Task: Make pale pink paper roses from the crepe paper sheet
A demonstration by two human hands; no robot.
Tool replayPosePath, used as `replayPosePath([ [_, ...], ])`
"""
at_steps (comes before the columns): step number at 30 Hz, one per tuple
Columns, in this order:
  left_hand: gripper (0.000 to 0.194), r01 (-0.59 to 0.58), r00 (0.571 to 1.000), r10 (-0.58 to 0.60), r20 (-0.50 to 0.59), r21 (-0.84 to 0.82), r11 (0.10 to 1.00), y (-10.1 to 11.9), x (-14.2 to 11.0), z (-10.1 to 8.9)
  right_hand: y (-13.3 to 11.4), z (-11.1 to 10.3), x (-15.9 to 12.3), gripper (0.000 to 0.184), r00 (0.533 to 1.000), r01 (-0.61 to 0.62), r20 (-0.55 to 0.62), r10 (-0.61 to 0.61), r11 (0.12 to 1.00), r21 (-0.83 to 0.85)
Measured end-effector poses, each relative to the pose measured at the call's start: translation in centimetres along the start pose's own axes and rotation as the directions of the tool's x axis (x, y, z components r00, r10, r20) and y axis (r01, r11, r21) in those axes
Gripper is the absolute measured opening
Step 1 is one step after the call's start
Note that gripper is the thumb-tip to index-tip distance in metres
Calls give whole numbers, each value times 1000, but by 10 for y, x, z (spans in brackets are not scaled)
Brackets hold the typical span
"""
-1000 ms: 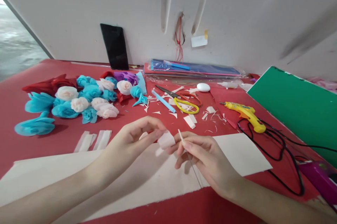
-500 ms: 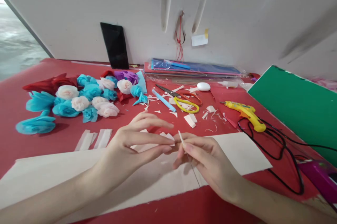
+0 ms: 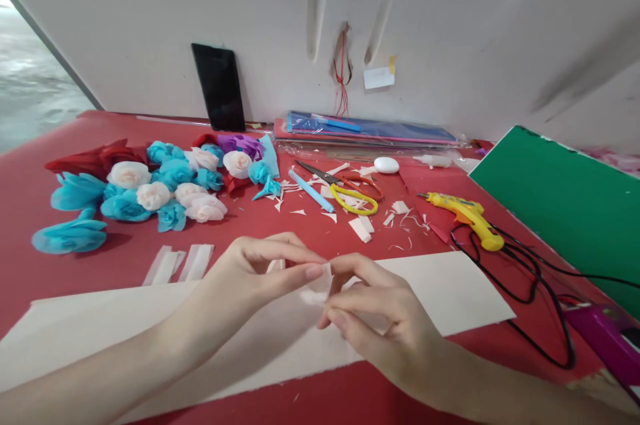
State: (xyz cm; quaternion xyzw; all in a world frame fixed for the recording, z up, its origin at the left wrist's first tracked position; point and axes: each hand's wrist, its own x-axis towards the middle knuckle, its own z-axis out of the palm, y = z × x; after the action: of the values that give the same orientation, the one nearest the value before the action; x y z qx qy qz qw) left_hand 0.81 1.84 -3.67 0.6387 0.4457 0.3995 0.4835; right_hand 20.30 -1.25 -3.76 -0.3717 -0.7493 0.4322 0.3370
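My left hand (image 3: 253, 275) and my right hand (image 3: 373, 315) meet fingertip to fingertip above a long cream paper sheet (image 3: 450, 292) on the red table (image 3: 115, 262). Between the fingers of both hands sits a small pale pink crepe paper piece (image 3: 316, 290), pinched from both sides. The thin stick seen earlier in my right hand is hidden by the fingers now.
A pile of blue, white and red paper flowers (image 3: 150, 195) lies at the left. Cut paper strips (image 3: 177, 264) lie near my left wrist. Scissors (image 3: 345, 188), a blue pen (image 3: 310, 190), a yellow glue gun (image 3: 467, 218) with black cord, a green sheet (image 3: 565, 202) and stacked paper packs (image 3: 370, 130) surround the middle.
My right hand turned and curled its fingers over the stick, which dropped from sight. My left hand lowered slightly and both hands closed on the paper piece.
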Motion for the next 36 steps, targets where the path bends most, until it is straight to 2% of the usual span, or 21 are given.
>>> replayPosePath([
  [4,14,-45,998,44,47,30,999,3,-2,3,0,3,0,19,996,65,-64,-64,998,3],
  [7,15,-137,991,136,18,96,986,3,-1,0,0,-1,2,20,991,-48,-114,67,986,162],
  [9,14,-230,972,234,-4,174,958,1,-1,-2,1,-5,6,21,978,-155,-73,194,918,364],
  [12,13,-412,903,428,18,311,856,-5,-1,-5,3,-10,11,23,960,-242,16,280,796,555],
  [16,18,-581,782,618,83,457,674,-13,-4,-2,5,-10,15,24,953,-279,78,292,752,597],
  [18,21,-607,750,653,105,502,616,-15,-6,0,6,-10,16,25,958,-267,85,274,742,615],
  [22,20,-618,727,677,113,537,574,-17,-5,0,8,-11,16,24,966,-235,57,253,761,604],
  [25,18,-615,729,676,107,534,579,-16,-4,-1,10,-13,16,23,969,-211,10,248,803,558],
  [27,12,-599,747,656,109,537,594,-15,-3,-2,11,-15,16,24,968,-202,-26,249,839,506],
  [30,14,-521,819,563,115,563,642,-12,4,-7,10,-22,19,26,965,-207,-73,251,903,375],
  [33,17,-405,907,389,162,594,695,-12,16,-11,8,-33,28,25,967,-230,-61,247,952,202],
  [36,17,-310,950,211,228,631,712,-17,25,-12,7,-44,40,24,975,-222,-1,222,974,52],
])
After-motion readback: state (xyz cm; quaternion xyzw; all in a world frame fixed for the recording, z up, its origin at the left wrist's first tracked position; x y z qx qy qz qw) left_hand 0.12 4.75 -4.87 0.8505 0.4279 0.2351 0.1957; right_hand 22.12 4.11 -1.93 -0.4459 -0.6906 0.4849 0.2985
